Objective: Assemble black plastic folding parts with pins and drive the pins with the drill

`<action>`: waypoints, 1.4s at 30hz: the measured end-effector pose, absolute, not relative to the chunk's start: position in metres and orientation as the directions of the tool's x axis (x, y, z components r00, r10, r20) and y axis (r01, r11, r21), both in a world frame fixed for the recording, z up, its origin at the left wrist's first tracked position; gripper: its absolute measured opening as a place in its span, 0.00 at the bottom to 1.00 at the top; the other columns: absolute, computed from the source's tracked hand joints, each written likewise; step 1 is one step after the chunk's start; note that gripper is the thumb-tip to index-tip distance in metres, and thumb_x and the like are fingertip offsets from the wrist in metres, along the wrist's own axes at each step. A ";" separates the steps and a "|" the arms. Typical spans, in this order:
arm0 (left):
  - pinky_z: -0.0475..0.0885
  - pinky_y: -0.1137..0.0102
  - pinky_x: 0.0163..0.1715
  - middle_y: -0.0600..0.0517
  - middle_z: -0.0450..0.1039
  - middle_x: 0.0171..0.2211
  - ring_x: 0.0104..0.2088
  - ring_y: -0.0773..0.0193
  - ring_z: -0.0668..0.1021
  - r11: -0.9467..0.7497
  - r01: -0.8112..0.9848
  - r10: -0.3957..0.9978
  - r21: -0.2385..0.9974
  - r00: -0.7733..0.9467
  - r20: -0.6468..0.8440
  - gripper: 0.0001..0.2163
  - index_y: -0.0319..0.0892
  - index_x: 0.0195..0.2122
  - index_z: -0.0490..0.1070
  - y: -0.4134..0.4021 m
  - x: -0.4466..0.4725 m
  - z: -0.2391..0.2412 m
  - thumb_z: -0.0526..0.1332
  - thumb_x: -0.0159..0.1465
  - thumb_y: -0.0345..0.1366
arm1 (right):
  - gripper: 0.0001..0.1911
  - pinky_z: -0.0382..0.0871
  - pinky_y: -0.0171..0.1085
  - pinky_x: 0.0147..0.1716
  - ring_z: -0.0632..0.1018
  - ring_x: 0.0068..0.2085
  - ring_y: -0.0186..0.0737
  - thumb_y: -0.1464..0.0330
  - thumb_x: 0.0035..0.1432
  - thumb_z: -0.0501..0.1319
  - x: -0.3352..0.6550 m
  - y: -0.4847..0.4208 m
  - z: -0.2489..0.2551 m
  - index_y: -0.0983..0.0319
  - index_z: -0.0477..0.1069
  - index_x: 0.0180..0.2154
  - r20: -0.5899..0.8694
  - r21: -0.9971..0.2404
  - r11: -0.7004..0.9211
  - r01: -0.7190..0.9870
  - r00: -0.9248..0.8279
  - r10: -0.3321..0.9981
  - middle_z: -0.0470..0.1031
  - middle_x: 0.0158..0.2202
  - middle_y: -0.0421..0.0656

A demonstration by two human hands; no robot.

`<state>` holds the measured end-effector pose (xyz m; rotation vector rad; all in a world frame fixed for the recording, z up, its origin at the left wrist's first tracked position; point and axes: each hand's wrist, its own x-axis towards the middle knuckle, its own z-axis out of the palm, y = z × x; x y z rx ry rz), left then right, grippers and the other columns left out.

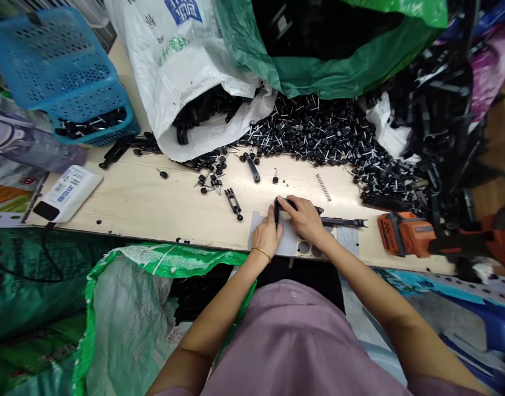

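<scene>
Above the front edge of the workbench, my left hand has its fingers closed on an upright black plastic part. My right hand meets it from the other side, fingers bent round the same part's upper end. From beneath the right hand a long black bar with a forked end runs to the right. Both hands rest over a grey plate fixed on the bench. A small black slotted piece lies left of my hands, and a coil spring lies beyond the right one.
A heap of black-headed metal pins spreads along the back, below a white sack and a green sack. An orange cordless drill lies right. At left are a blue basket and a white tube.
</scene>
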<state>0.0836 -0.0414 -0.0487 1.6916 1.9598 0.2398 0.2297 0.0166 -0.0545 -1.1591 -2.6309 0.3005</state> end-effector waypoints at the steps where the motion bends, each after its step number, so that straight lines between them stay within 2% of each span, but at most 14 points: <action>1: 0.72 0.64 0.36 0.40 0.75 0.41 0.37 0.53 0.79 0.208 0.855 0.952 0.475 -0.066 -0.298 0.28 0.37 0.64 0.47 -0.041 0.087 -0.049 0.52 0.64 0.38 | 0.31 0.62 0.45 0.46 0.66 0.48 0.48 0.75 0.59 0.49 0.227 0.018 -0.059 0.54 0.50 0.63 0.129 -0.252 0.657 0.710 -0.648 0.750 0.63 0.53 0.49; 7: 0.71 0.65 0.35 0.37 0.76 0.37 0.35 0.53 0.80 0.378 0.773 0.892 0.509 -0.157 -0.424 0.31 0.27 0.64 0.38 -0.024 0.118 -0.044 0.50 0.64 0.35 | 0.32 0.61 0.46 0.40 0.64 0.45 0.50 0.76 0.56 0.53 0.237 0.025 -0.066 0.54 0.55 0.61 0.107 -0.187 0.635 0.750 -0.627 0.772 0.65 0.49 0.51; 13: 0.70 0.61 0.39 0.39 0.76 0.39 0.41 0.49 0.78 0.171 0.837 0.910 0.519 0.068 -0.409 0.29 0.36 0.63 0.47 -0.017 0.089 -0.039 0.54 0.63 0.37 | 0.33 0.61 0.46 0.38 0.64 0.44 0.50 0.79 0.55 0.50 0.242 0.026 -0.068 0.55 0.54 0.62 0.121 -0.143 0.637 0.757 -0.625 0.771 0.64 0.49 0.52; 17: 0.71 0.63 0.38 0.37 0.76 0.38 0.39 0.51 0.79 0.373 0.763 0.886 0.529 -0.124 -0.446 0.27 0.30 0.63 0.45 -0.019 0.109 -0.043 0.50 0.64 0.32 | 0.31 0.61 0.45 0.38 0.64 0.43 0.50 0.77 0.57 0.51 0.242 0.023 -0.068 0.55 0.55 0.62 0.125 -0.128 0.618 0.776 -0.605 0.786 0.64 0.48 0.51; 19: 0.71 0.63 0.36 0.36 0.76 0.37 0.38 0.51 0.79 0.403 0.726 0.887 0.557 -0.160 -0.433 0.27 0.27 0.63 0.42 -0.019 0.119 -0.046 0.48 0.65 0.31 | 0.30 0.61 0.45 0.38 0.64 0.43 0.50 0.75 0.57 0.51 0.241 0.024 -0.068 0.56 0.55 0.61 0.114 -0.137 0.612 0.779 -0.602 0.791 0.65 0.48 0.51; 24: 0.71 0.64 0.39 0.38 0.75 0.40 0.42 0.50 0.78 0.195 0.787 0.922 0.585 0.057 -0.383 0.31 0.34 0.63 0.46 -0.016 0.094 -0.048 0.57 0.62 0.37 | 0.33 0.62 0.48 0.42 0.65 0.46 0.51 0.77 0.55 0.51 0.229 0.022 -0.062 0.60 0.53 0.62 0.080 -0.141 0.596 0.790 -0.591 0.803 0.64 0.50 0.54; 27: 0.71 0.62 0.40 0.35 0.74 0.42 0.43 0.50 0.78 0.154 0.799 0.932 0.582 0.079 -0.355 0.33 0.31 0.63 0.45 -0.017 0.078 -0.045 0.58 0.62 0.39 | 0.35 0.61 0.48 0.48 0.63 0.52 0.52 0.77 0.53 0.51 0.232 0.006 -0.053 0.62 0.51 0.63 0.116 -0.193 0.609 0.769 -0.599 0.792 0.60 0.54 0.55; 30: 0.68 0.58 0.47 0.33 0.70 0.48 0.50 0.50 0.73 -0.036 0.827 0.986 0.561 0.122 -0.116 0.26 0.33 0.64 0.46 -0.019 0.068 -0.040 0.50 0.64 0.27 | 0.33 0.58 0.49 0.53 0.62 0.56 0.51 0.76 0.52 0.51 0.261 -0.020 -0.043 0.62 0.52 0.61 0.219 -0.260 0.567 0.782 -0.524 0.823 0.58 0.57 0.53; 32: 0.59 0.53 0.56 0.35 0.62 0.56 0.59 0.51 0.65 -0.280 0.836 0.959 0.472 0.265 0.099 0.28 0.37 0.64 0.48 -0.014 0.062 -0.039 0.45 0.61 0.20 | 0.30 0.59 0.51 0.52 0.64 0.54 0.51 0.73 0.54 0.53 0.292 -0.036 -0.040 0.62 0.55 0.60 0.247 -0.292 0.462 0.837 -0.401 0.882 0.62 0.54 0.53; 34: 0.48 0.51 0.62 0.40 0.55 0.62 0.64 0.53 0.55 -0.505 0.787 0.863 0.354 0.468 0.189 0.29 0.39 0.63 0.50 -0.002 0.058 -0.039 0.43 0.60 0.17 | 0.28 0.62 0.51 0.49 0.67 0.50 0.52 0.67 0.55 0.56 0.319 -0.043 -0.042 0.62 0.57 0.58 0.191 -0.316 0.359 0.878 -0.312 0.931 0.66 0.49 0.52; 36: 0.44 0.51 0.63 0.43 0.52 0.64 0.66 0.55 0.51 -0.657 0.700 0.750 0.279 0.646 0.146 0.29 0.40 0.63 0.50 0.013 0.060 -0.040 0.43 0.61 0.18 | 0.31 0.64 0.50 0.46 0.69 0.47 0.51 0.62 0.55 0.59 0.335 -0.042 -0.048 0.63 0.56 0.59 0.120 -0.346 0.313 0.884 -0.290 0.950 0.67 0.46 0.51; 38: 0.43 0.52 0.63 0.44 0.52 0.64 0.66 0.56 0.51 -0.734 0.629 0.663 0.258 0.745 0.069 0.28 0.40 0.64 0.50 0.026 0.067 -0.041 0.46 0.61 0.21 | 0.36 0.65 0.49 0.45 0.70 0.46 0.49 0.61 0.56 0.59 0.339 -0.036 -0.055 0.63 0.49 0.62 0.114 -0.382 0.303 0.873 -0.280 0.953 0.67 0.46 0.51; 40: 0.42 0.51 0.63 0.42 0.52 0.64 0.65 0.54 0.51 -0.754 0.606 0.633 0.254 0.774 0.032 0.30 0.38 0.64 0.48 0.033 0.077 -0.040 0.50 0.59 0.23 | 0.37 0.66 0.47 0.44 0.69 0.46 0.48 0.63 0.58 0.56 0.336 -0.030 -0.063 0.63 0.42 0.64 0.162 -0.379 0.310 0.872 -0.267 0.950 0.66 0.47 0.52; 42: 0.41 0.50 0.63 0.39 0.53 0.63 0.65 0.51 0.52 -0.747 0.617 0.642 0.246 0.766 0.029 0.33 0.35 0.64 0.47 0.033 0.085 -0.039 0.53 0.57 0.25 | 0.34 0.66 0.46 0.43 0.69 0.45 0.48 0.66 0.61 0.53 0.332 -0.025 -0.070 0.63 0.42 0.65 0.198 -0.316 0.343 0.885 -0.292 0.936 0.66 0.47 0.52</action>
